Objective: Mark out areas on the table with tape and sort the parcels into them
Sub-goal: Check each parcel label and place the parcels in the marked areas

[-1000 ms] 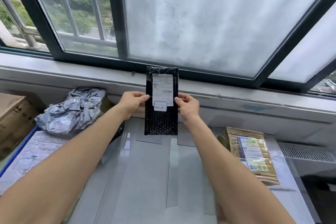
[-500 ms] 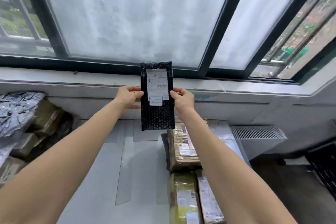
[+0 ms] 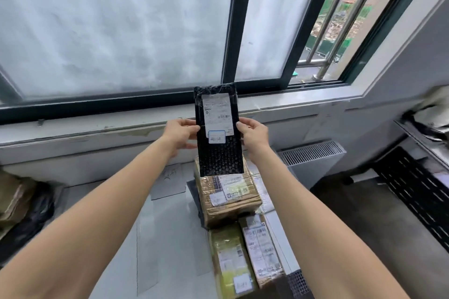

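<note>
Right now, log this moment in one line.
left hand: holds black parcel | right hand: holds its other edge | parcel: upright, label toward camera, above brown parcels | placed: not yet

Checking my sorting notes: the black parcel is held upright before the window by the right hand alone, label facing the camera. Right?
Not alone. The head view shows both hands holding the black parcel: the left hand grips its left edge, the right hand its right edge. It is upright before the window, label facing the camera.
</note>
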